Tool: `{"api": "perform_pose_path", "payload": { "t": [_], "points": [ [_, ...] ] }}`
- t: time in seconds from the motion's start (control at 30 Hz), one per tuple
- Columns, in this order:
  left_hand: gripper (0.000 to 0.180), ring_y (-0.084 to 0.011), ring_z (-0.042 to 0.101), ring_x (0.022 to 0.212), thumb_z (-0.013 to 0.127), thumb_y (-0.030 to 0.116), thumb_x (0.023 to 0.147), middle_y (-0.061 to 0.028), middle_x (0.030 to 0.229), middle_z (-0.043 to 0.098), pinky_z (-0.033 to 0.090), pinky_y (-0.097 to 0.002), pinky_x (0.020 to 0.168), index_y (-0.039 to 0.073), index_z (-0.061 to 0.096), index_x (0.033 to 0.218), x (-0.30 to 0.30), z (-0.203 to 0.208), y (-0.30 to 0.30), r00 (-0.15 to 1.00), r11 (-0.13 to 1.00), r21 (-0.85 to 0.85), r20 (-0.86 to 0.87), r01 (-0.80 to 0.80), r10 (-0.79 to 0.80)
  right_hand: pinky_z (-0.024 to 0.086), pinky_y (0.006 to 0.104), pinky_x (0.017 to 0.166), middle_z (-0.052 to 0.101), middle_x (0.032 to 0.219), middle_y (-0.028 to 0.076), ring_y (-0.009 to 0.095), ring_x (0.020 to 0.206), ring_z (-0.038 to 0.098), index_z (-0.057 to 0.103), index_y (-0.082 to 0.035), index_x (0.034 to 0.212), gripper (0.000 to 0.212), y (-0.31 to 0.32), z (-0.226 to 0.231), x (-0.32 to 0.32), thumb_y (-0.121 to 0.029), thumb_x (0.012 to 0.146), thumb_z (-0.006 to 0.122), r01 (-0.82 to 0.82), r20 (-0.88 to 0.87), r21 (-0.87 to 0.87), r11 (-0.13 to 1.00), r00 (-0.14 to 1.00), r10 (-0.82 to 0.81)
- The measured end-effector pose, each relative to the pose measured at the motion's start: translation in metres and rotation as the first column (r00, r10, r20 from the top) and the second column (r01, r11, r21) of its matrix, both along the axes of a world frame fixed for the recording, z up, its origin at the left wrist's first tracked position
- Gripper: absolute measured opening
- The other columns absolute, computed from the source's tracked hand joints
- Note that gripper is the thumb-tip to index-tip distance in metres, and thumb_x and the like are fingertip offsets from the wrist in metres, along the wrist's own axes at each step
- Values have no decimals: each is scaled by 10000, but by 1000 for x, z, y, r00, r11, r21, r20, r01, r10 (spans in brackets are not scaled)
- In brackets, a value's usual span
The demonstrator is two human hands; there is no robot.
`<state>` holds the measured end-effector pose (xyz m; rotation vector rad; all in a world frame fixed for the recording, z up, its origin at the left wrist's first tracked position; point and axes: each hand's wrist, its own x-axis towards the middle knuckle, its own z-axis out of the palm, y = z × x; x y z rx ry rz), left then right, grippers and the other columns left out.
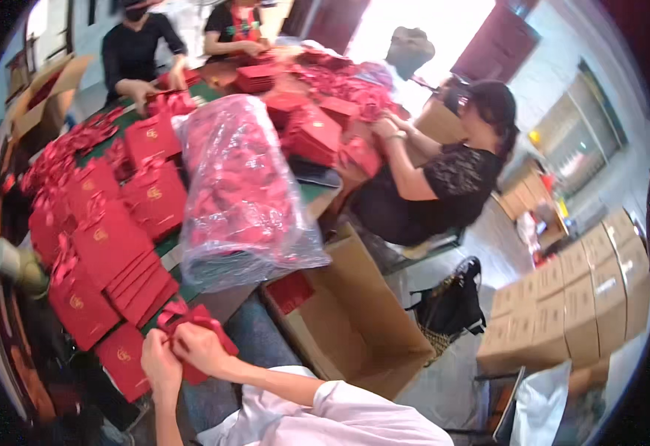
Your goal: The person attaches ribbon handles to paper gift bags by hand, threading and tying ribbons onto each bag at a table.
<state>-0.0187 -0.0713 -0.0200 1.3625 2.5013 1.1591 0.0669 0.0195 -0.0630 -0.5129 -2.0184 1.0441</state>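
Close to my body, a small red gift bag (pixel 195 374) is between my two hands. My left hand (pixel 160 366) is closed at its left side, the fingers bent in a pinch. My right hand (pixel 202 349) grips it from the right, fingers curled in toward the left hand. Red ribbon (pixel 173 312) shows just beyond my knuckles; my fingers hide which parts of ribbon or bag each one pinches. Just past my hands, a fanned stack of red bags (pixel 124 249) lies on the table, with another red bag (pixel 123 362) beside my left hand.
A clear plastic sack of red pieces (pixel 236 178) stands on the green table. An open cardboard box (pixel 362 320) sits to my right. Three people work around the table, one (pixel 444 171) at the right. Stacked cartons (pixel 563 297) and a black bag (pixel 451 301) are farther right.
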Motion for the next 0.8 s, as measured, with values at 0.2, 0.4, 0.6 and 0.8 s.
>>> {"api": "perform_pose_path", "payload": {
  "t": [0.2, 0.4, 0.6, 0.8],
  "points": [
    [102, -404, 558, 795, 501, -43, 841, -208, 839, 525, 446, -462, 720, -12, 456, 926, 7, 16, 12, 988, 995, -9, 117, 101, -99, 500, 427, 619, 606, 770, 162, 338, 713, 638, 531, -16, 834, 170, 13, 14, 14, -100, 809, 677, 13, 25, -233, 972, 1000, -8],
    [96, -376, 556, 756, 536, 60, 904, -182, 829, 535, 434, -455, 677, -19, 488, 931, 6, 7, 14, 977, 983, 110, 142, 146, -161, 507, 439, 639, 623, 843, 196, 382, 742, 644, 513, -20, 1003, 168, 11, 22, 17, -51, 860, 596, -19, -41, -147, 989, 999, 13],
    [106, -255, 535, 656, 623, 40, 856, -131, 828, 566, 409, -356, 570, -9, 553, 920, 12, 14, 4, 967, 997, -37, 250, 64, -52, 506, 443, 777, 624, 961, 118, 335, 1009, 586, 606, -61, 1044, 224, 30, 45, 21, -162, 846, 574, -31, 290, 164, 986, 957, -18],
    [55, -334, 597, 800, 618, 77, 878, -145, 858, 588, 477, -404, 681, 23, 612, 890, 23, 11, -1, 992, 989, 92, 35, 119, -122, 535, 496, 699, 669, 785, 202, 377, 767, 673, 707, -74, 774, 295, 64, 49, 15, -356, 825, 640, -356, 549, 85, 931, 796, 254]
  ]
}}
